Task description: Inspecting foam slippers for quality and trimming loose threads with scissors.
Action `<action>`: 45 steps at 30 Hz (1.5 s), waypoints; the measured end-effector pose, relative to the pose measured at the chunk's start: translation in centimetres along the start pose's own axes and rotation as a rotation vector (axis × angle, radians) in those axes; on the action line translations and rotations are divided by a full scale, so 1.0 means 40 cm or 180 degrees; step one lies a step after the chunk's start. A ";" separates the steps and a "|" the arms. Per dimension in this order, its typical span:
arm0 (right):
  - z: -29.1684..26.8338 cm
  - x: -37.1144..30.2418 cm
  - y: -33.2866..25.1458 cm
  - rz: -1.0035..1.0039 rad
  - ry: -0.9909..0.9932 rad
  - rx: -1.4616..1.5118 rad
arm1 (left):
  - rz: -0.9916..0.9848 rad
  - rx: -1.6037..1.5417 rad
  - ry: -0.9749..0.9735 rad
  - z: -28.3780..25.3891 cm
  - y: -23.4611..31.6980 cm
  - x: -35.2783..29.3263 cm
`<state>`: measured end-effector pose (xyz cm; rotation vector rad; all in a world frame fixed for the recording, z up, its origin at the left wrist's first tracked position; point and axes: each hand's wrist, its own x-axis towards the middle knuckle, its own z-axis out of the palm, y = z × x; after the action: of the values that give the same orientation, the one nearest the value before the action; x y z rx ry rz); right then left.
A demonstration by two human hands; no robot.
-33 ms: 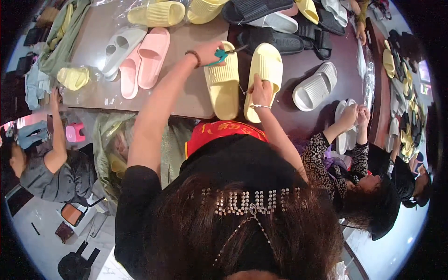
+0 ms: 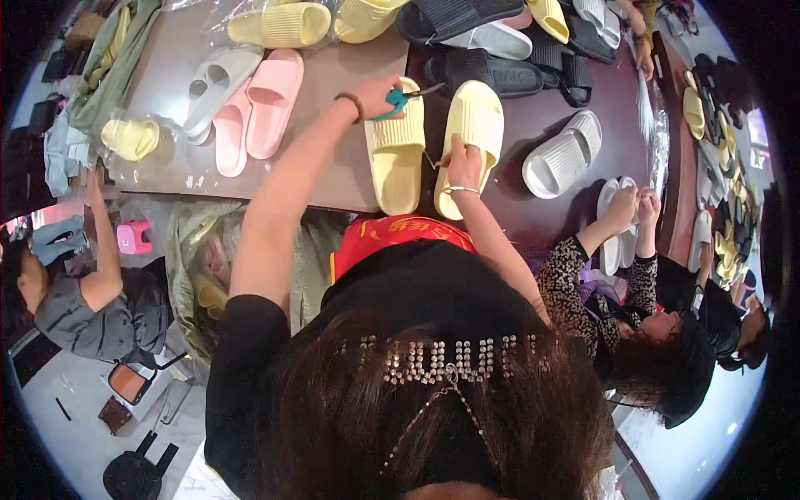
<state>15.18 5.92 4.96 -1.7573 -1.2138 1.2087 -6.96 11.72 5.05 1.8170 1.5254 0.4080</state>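
Note:
Two yellow slippers lie side by side in front of me, the left slipper [image 2: 396,171] and the right slipper [image 2: 477,112]. My left hand [image 2: 377,98] grips a pair of scissors [image 2: 397,100] with teal handles, over the left slipper's ribbed strap; the dark blades point right, toward the gap between the slippers. With bent fingers, my right hand [image 2: 463,164] holds the right slipper at the inner edge of its strap. A thin pale tie [image 2: 432,160] shows between the two slippers, beside my right fingertips.
Pink slippers [image 2: 275,100] and a grey-white pair [image 2: 218,92] lie left on the table. Black slippers [image 2: 492,75] sit beyond, a grey one [image 2: 560,157] to the right. A co-worker's hands [image 2: 633,207] handle white slippers at right; another person [image 2: 96,292] is at left.
My left hand and the scissors have shifted very slightly right and nearer. Both yellow slippers have moved a touch. My right hand keeps its hold.

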 end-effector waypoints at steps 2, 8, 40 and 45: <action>0.025 0.021 0.079 0.0540 0.0080 0.0830 | 0.0079 0.0221 0.0030 0.030 -0.007 0.003; -0.006 0.055 0.160 0.0920 -0.0063 0.1325 | -0.0371 -0.0365 0.1122 0.064 0.049 -0.081; -0.081 -0.035 0.100 0.0405 0.0056 0.1843 | -0.0767 -0.3063 0.0879 0.070 0.072 -0.131; -0.132 -0.053 0.075 0.0161 0.0228 0.1821 | -0.1461 -0.0030 0.1617 0.107 -0.102 -0.226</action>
<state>20.78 2.79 4.77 -1.3894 -0.6880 1.3449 -9.39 1.96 1.10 1.3468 2.2133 0.6778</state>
